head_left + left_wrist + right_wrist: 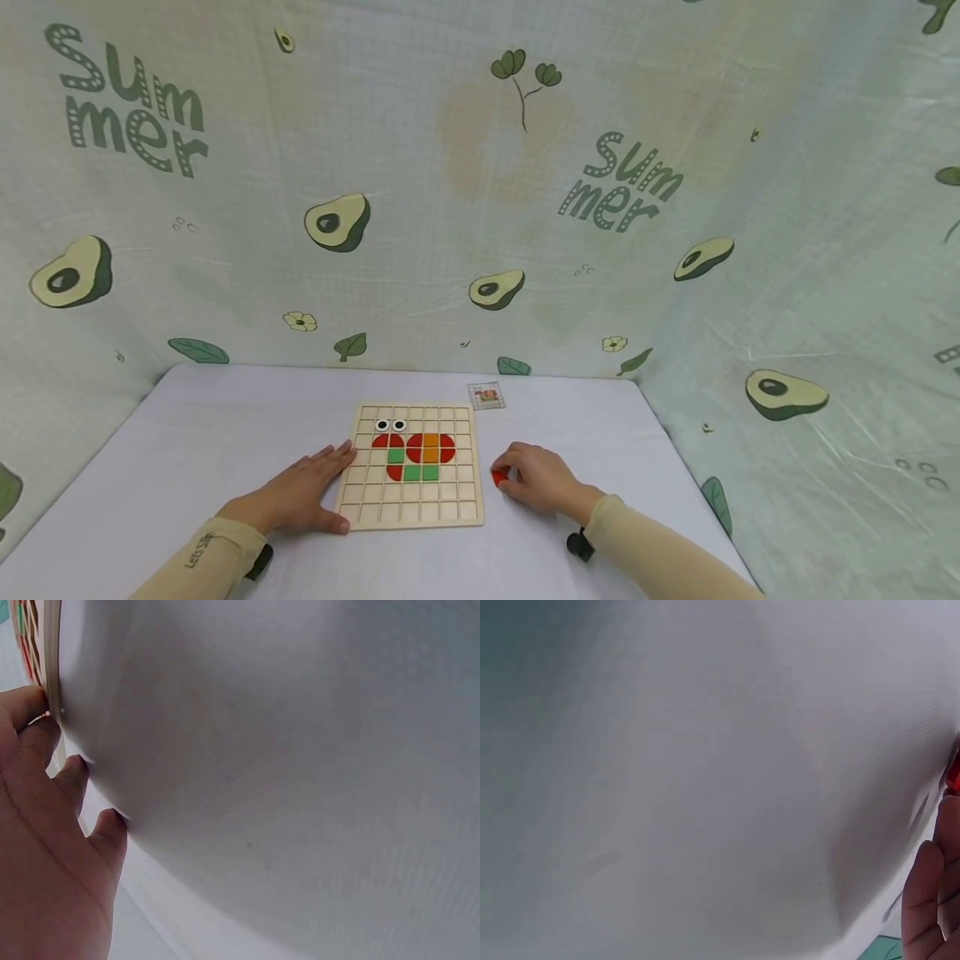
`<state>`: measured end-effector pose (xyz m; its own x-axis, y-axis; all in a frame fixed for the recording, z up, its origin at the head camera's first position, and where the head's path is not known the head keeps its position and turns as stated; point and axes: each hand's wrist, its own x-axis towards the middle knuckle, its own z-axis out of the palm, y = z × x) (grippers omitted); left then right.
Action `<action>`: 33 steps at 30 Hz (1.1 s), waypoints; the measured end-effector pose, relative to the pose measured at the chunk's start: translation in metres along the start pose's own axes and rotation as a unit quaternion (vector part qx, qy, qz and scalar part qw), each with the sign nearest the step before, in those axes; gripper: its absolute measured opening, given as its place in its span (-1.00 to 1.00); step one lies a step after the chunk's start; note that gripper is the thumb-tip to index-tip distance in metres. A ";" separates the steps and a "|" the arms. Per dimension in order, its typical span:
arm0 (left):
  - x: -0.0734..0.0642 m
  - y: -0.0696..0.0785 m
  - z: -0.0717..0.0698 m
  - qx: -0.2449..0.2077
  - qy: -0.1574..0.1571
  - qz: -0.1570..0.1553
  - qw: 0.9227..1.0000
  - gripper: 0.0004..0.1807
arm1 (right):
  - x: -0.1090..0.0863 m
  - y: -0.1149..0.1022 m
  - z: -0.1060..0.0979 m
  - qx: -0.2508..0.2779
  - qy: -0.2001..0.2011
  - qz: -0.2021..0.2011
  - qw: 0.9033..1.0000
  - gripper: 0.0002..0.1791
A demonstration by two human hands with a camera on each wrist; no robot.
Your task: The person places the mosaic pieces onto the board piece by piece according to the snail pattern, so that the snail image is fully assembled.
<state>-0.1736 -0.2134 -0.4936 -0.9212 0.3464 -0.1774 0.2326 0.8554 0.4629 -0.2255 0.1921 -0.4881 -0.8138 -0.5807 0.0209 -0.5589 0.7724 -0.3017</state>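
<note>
A light wooden grid board (375, 504) lies on the table, holding red, green and orange tiles and two round eye pieces (391, 425) near its top. My left hand (300, 492) rests at the board's left edge, fingers spread and straight; in the left wrist view its fingertips touch the board's side (51, 652). To the right of the board, my right hand (542, 479) pinches a small red tile (499, 477) between thumb and fingers, close to the tabletop. A bit of that red piece (953, 774) shows at the edge of the right wrist view.
A small pattern card (487, 396) with a coloured picture lies beyond the board's top right corner. The white-covered table (255, 408) is bounded by a hanging cloth (420, 167) printed with avocados at the back and sides.
</note>
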 end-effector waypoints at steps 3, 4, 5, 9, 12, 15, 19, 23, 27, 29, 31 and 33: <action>-0.001 0.001 -0.001 0.000 0.001 0.005 1.000 0.27 | 0.002 0.000 -0.001 0.001 0.002 -0.001 1.000 -0.77; -0.001 0.001 -0.001 -0.001 0.001 0.006 1.000 0.27 | 0.002 0.000 -0.001 0.000 0.003 -0.001 1.000 -0.77; -0.001 0.001 -0.001 0.000 0.001 0.007 1.000 0.28 | 0.003 -0.001 -0.001 0.000 0.003 0.000 1.000 -0.77; 0.000 0.000 0.000 0.003 0.003 0.002 1.000 0.29 | 0.006 -0.003 -0.004 0.003 0.008 0.001 1.000 -0.77; 0.000 0.000 0.001 0.004 0.004 -0.001 1.000 0.29 | 0.010 -0.007 -0.005 0.009 0.017 -0.001 1.000 -0.78; 0.000 -0.001 0.002 0.004 0.006 0.000 1.000 0.29 | 0.016 -0.013 -0.007 0.026 0.023 -0.001 0.999 -0.79; 0.000 -0.001 0.001 0.003 0.007 0.002 1.000 0.28 | 0.025 -0.024 -0.007 0.059 0.020 0.003 0.998 -0.78; -0.001 0.001 0.000 0.001 0.007 0.005 1.000 0.28 | 0.033 -0.036 -0.004 0.071 0.014 0.001 0.997 -0.76; -0.001 0.002 -0.001 -0.002 0.005 0.006 1.000 0.28 | 0.041 -0.047 0.004 0.058 0.014 -0.006 0.998 -0.77; -0.001 0.002 -0.002 -0.003 0.004 0.005 1.000 0.27 | 0.044 -0.051 0.008 0.047 0.013 -0.010 0.999 -0.78; -0.001 0.002 -0.002 -0.004 0.004 0.005 1.000 0.27 | 0.047 -0.055 0.012 0.037 0.013 -0.012 0.999 -0.78; -0.001 0.001 -0.002 -0.004 0.004 0.004 1.000 0.28 | 0.048 -0.058 0.015 0.026 0.013 -0.012 1.000 -0.79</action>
<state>-0.1726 -0.2132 -0.4912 -0.9217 0.3499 -0.1672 0.2371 0.8497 0.4710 -0.2298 0.1152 -0.4836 -0.8050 -0.5909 0.0536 -0.5693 0.7438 -0.3501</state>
